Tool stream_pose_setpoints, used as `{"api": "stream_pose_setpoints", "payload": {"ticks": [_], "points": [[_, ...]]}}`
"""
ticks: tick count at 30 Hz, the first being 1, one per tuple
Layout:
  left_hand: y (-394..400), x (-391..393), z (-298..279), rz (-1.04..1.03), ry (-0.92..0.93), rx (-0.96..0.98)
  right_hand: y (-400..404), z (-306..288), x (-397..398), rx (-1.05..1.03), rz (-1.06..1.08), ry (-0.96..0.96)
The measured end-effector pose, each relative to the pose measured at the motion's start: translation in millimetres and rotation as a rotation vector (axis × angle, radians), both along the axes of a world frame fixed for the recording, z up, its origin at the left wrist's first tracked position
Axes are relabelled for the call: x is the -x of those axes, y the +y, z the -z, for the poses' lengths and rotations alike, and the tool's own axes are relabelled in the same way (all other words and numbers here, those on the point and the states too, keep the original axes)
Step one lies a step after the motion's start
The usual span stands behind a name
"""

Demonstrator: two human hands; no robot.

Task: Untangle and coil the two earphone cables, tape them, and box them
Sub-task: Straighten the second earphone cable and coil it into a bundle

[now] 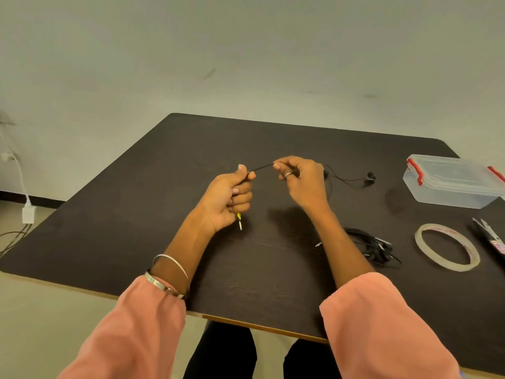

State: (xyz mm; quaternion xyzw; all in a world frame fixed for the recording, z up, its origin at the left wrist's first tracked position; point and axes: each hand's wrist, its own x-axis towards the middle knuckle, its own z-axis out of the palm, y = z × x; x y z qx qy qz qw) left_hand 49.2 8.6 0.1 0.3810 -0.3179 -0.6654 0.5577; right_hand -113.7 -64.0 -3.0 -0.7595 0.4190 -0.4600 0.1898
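My left hand grips one black earphone cable above the dark table; its gold plug hangs out below the fist. My right hand pinches the same cable a short way along. The cable is taut between the two hands. It trails on to the right, where its earbuds lie on the table. A second black earphone cable lies bunched by my right forearm. To the right are a roll of clear tape and a clear plastic box with red clips, lid on.
Scissors lie at the table's right edge, beside the tape. Left of the table, a white charger and cords hang by the wall. The near table edge runs just in front of my lap.
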Motion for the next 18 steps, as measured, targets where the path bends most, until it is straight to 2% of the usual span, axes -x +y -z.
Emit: {"api": "stream_pose_setpoints", "payload": {"ticks": [3, 5, 8, 13, 18], "points": [[0, -5, -1, 0.044, 0.174, 0.086, 1, 2, -1, 0.109, 0.074, 0.287], [1, -5, -2, 0.036, 0.277, 0.165, 7, 2, -8, 0.125, 0.050, 0.512], [0, -6, -3, -0.104, 0.280, 0.268, 18, 3, -18, 0.199, -0.049, 0.703], [3, -10, -4, -0.311, 0.235, 0.343, 32, 2, -22, 0.222, -0.162, 0.877], [2, -12, -3, -0.325, 0.189, 0.357, 41, -2, -21, 0.271, -0.221, 0.864]]}}
